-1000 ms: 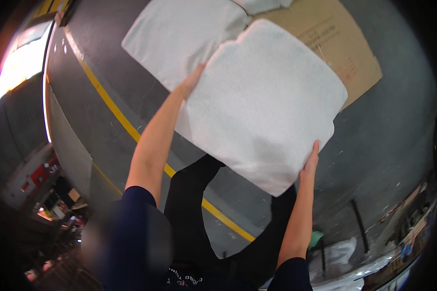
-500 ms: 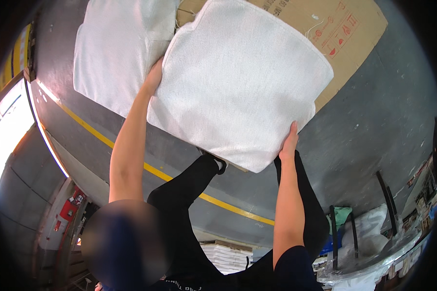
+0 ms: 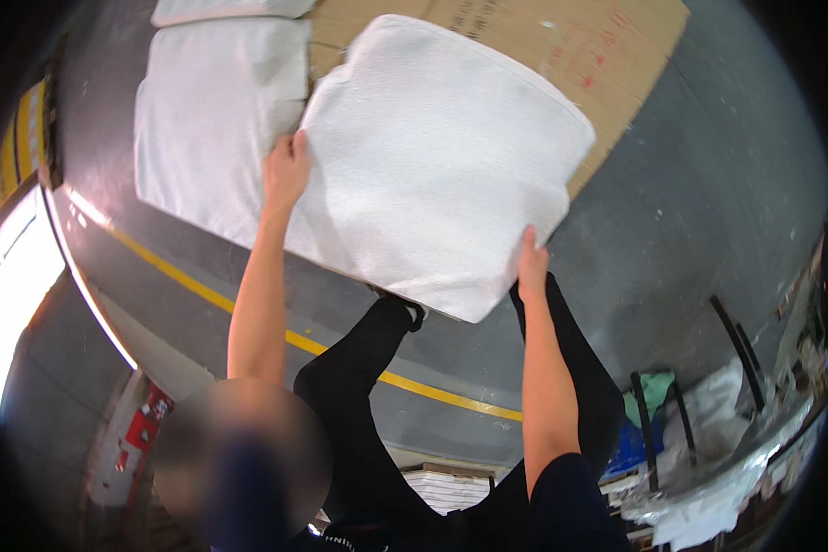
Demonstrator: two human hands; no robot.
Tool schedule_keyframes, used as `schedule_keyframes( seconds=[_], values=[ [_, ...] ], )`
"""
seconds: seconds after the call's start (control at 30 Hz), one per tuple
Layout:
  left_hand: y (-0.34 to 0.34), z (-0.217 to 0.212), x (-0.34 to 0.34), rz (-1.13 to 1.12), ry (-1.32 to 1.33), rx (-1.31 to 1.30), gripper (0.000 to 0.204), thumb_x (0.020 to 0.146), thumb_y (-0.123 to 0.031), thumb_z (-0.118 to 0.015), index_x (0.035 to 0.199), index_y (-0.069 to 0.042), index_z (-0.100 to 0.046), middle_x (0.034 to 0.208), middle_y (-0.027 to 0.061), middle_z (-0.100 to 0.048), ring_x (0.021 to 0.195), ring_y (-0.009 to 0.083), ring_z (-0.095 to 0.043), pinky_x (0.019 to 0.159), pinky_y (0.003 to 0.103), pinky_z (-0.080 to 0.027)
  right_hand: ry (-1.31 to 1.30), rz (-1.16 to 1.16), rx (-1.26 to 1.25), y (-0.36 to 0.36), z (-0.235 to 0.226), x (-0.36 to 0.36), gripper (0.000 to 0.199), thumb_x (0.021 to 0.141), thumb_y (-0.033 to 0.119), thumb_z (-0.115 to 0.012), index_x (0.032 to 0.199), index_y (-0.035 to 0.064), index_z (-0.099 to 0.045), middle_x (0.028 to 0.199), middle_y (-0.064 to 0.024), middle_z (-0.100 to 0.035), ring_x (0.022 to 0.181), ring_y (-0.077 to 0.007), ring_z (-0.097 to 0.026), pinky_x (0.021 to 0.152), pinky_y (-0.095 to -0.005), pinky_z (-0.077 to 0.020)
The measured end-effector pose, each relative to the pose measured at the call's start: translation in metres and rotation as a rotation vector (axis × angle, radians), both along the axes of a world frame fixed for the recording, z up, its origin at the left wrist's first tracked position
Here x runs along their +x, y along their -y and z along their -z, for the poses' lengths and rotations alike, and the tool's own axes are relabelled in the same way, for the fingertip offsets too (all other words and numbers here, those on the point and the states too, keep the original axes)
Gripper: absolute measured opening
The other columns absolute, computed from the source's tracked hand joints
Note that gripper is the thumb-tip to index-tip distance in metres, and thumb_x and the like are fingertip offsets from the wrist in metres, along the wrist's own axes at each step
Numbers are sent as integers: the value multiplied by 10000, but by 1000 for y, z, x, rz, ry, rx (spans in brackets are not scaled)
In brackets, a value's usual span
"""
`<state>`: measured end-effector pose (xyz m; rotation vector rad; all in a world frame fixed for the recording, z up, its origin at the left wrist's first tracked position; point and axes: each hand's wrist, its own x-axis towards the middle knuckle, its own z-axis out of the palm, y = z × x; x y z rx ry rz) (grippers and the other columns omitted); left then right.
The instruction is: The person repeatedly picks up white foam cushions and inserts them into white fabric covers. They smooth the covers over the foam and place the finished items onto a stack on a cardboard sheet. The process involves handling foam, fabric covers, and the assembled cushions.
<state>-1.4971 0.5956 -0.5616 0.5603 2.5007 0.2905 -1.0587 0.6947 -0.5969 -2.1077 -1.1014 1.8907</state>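
Observation:
A large white fabric cushion [image 3: 442,166] with a rounded far edge lies over the brown cardboard sheet [image 3: 644,64]. At its left edge is my left hand [image 3: 287,172], closed, with its fingertips at the seam where a second white cushion [image 3: 225,101] sits alongside. My right hand [image 3: 533,265] grips the near right edge, thumb on top and the other fingers hidden beneath. The two cushions lie close against each other on the left.
Another white piece [image 3: 230,9] shows at the far left. A yellow line [image 3: 451,398] crosses the grey floor [image 3: 699,202]. To the right stand black posts [image 3: 644,432] beside plastic wrapping [image 3: 708,497]. My legs [image 3: 350,354] straddle the near side.
The held cushion has come lower, slightly left, and lies flatter. My left hand has shifted from under its left edge to where the back and fingers show. My right hand keeps its hold.

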Motion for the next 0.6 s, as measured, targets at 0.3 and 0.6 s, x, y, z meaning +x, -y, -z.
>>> schedule_keyframes(
  seconds=[0.3, 0.6],
  values=[
    [10, -15, 9, 137, -167, 54, 595, 953, -441, -504, 1327, 18, -448, 1255, 303, -532, 1180, 456, -501, 989, 486, -405, 10, -139, -84, -15, -19, -17, 797, 945, 560, -511, 1349, -122, -424, 1355, -262, -499, 1265, -331, -482, 1047, -379, -365],
    [59, -241, 330, 261, 660, 211, 272, 789, -161, -572, 993, 0, -653, 1043, 251, -635, 993, 393, -608, 883, 461, -479, -178, -398, -273, -31, -217, 38, 330, 960, 341, -577, 1082, 39, -630, 974, -61, -684, 844, -115, -638, 713, -255, -489]
  ],
)
